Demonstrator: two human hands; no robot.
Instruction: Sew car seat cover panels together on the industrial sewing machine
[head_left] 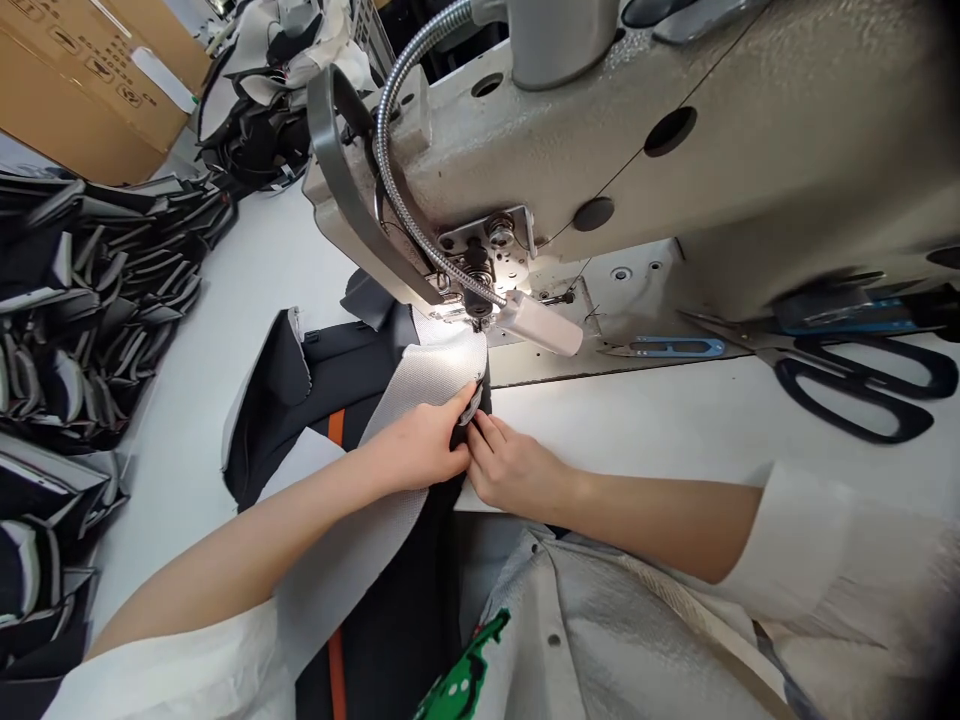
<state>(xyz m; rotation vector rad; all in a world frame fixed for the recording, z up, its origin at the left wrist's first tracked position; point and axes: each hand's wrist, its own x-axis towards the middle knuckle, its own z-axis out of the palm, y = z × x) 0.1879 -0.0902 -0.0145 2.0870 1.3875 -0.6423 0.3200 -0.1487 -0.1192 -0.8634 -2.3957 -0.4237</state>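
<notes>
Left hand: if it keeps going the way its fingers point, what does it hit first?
The left hand points up and right along the white mesh strip, toward the needle and presser foot of the sewing machine. Those probably come first, though depth is unclear.

Under my left hand (424, 445) I see a white mesh cloth (439, 370), woven and matt, lying over dark smooth fabric (341, 360) with an orange stripe. My right hand (510, 465) pinches a small dark cloth piece (471, 408) at its edge. The sewing machine (675, 130) looks like painted metal with a pebbled, slightly glossy finish, its lamp neck (394, 130) is ribbed shiny metal, the scissors (862, 375) have glossy black handles, and the table (225, 300) is smooth matt white.
</notes>
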